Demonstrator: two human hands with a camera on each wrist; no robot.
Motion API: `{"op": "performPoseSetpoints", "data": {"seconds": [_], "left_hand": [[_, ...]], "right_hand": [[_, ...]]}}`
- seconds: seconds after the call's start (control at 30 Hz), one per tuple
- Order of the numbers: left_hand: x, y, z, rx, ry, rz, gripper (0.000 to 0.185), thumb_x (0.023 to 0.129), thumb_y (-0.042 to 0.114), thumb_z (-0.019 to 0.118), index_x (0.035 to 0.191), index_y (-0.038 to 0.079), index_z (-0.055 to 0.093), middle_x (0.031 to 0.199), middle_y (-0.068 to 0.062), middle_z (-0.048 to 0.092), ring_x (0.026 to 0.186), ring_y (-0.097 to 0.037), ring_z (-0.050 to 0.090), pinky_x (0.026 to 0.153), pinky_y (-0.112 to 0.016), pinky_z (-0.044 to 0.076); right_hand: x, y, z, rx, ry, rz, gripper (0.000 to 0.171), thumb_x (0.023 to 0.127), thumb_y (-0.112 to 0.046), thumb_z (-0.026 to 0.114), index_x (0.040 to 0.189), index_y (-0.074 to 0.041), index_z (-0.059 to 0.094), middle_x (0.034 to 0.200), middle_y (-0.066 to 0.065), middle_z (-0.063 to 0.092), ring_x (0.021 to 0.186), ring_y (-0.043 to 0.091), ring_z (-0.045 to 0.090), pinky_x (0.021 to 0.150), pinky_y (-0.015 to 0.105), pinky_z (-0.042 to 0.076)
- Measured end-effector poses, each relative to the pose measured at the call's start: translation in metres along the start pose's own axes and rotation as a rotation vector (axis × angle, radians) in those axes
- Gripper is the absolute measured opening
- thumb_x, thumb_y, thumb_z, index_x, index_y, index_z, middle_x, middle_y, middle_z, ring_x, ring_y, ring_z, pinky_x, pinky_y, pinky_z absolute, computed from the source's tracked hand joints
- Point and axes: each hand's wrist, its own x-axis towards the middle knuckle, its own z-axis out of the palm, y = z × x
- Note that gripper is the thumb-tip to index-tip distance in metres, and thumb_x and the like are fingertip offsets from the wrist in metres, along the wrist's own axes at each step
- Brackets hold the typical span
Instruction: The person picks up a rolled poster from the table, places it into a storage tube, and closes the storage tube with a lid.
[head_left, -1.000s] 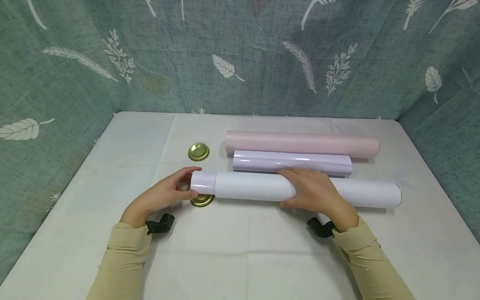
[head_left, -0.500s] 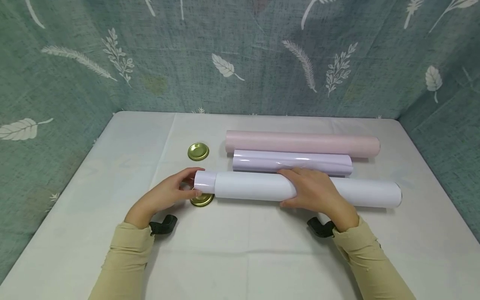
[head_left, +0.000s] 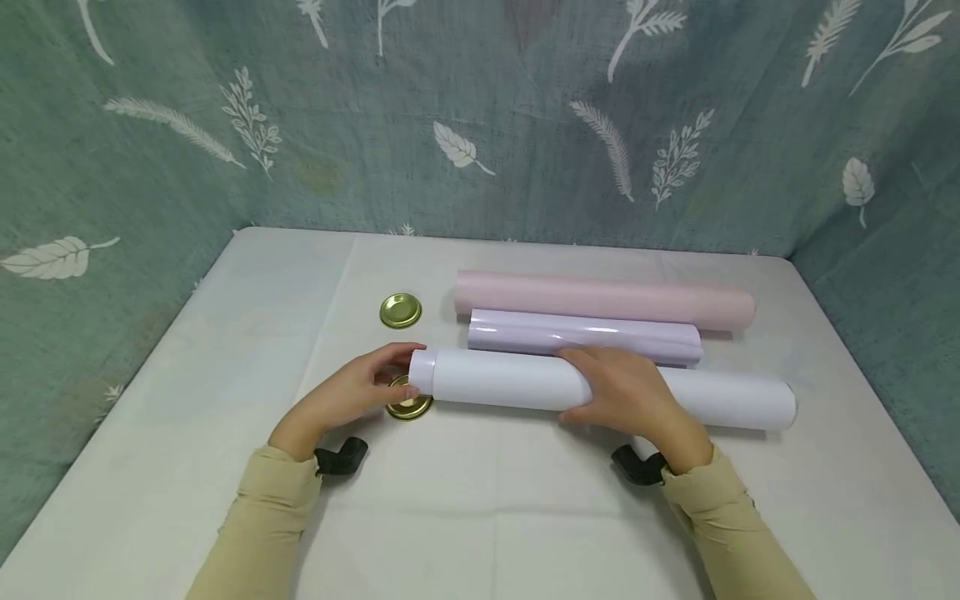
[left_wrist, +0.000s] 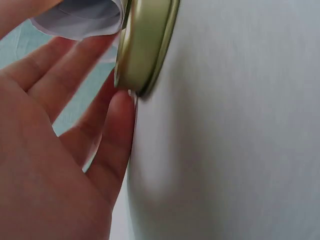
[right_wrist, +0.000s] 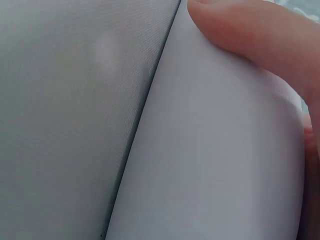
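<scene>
In the head view a white roll point(head_left: 510, 380) lies crosswise on the table, and a short glossy lavender roll end point(head_left: 422, 372) sticks out of its left opening. My left hand point(head_left: 347, 400) holds that end between thumb and fingers. The right hand point(head_left: 628, 395) grips the white roll past its middle, thumb on the near side. A gold lid point(head_left: 411, 409) lies partly under the lavender end; the left wrist view shows its rim point(left_wrist: 145, 45) right beside my fingers. In the right wrist view, my thumb point(right_wrist: 235, 25) rests along the white roll point(right_wrist: 210, 150).
Behind the white roll lie another lavender roll point(head_left: 585, 335) and a longer pink roll point(head_left: 600, 300), roughly parallel. A second gold lid point(head_left: 401, 310) sits farther back on the left. Leaf-patterned green cloth point(head_left: 510, 200) hangs behind the white-covered table point(head_left: 480, 542).
My left hand has moved right, and the lavender roll has slid farther into the white roll, so less of it sticks out. The right hand keeps its grip; the head view has tilted slightly.
</scene>
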Motion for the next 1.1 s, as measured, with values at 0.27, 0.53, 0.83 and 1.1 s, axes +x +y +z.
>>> {"op": "performPoseSetpoints", "data": {"seconds": [0.27, 0.53, 0.83, 1.1], "left_hand": [[0.0, 0.001, 0.003, 0.031, 0.008, 0.015, 0.052, 0.083, 0.019, 0.065, 0.13, 0.014, 0.043, 0.118, -0.004, 0.053, 0.104, -0.021, 0.051, 0.088, -0.041, 0.039], [0.007, -0.014, 0.007, 0.035, 0.017, 0.027, 0.052, 0.082, 0.026, 0.065, 0.13, 0.023, 0.044, 0.118, 0.0, 0.054, 0.107, -0.016, 0.05, 0.09, -0.039, 0.038], [0.02, -0.025, 0.01, 0.12, -0.006, 0.06, 0.056, 0.079, 0.044, 0.064, 0.129, 0.029, 0.044, 0.113, 0.01, 0.055, 0.107, -0.008, 0.048, 0.092, -0.037, 0.036], [0.016, -0.026, 0.013, 0.16, -0.013, 0.073, 0.055, 0.082, 0.045, 0.06, 0.131, 0.027, 0.043, 0.116, 0.012, 0.054, 0.112, -0.008, 0.044, 0.095, -0.036, 0.032]], "right_hand": [[0.0, -0.001, 0.001, 0.004, 0.0, 0.003, 0.078, 0.057, -0.057, 0.074, 0.124, -0.025, 0.048, 0.113, -0.003, 0.057, 0.095, 0.02, 0.056, 0.072, 0.04, 0.044], [0.0, 0.001, -0.001, -0.013, -0.01, 0.011, 0.079, 0.057, -0.059, 0.072, 0.124, -0.027, 0.048, 0.113, -0.003, 0.057, 0.096, 0.02, 0.055, 0.073, 0.041, 0.044], [-0.003, 0.003, -0.001, -0.008, 0.003, 0.015, 0.08, 0.057, -0.058, 0.073, 0.126, -0.025, 0.047, 0.114, -0.002, 0.057, 0.097, 0.022, 0.056, 0.072, 0.042, 0.044], [-0.002, 0.0, 0.002, -0.015, -0.002, 0.009, 0.081, 0.057, -0.059, 0.072, 0.126, -0.025, 0.047, 0.114, -0.001, 0.057, 0.097, 0.022, 0.056, 0.073, 0.042, 0.044]]}}
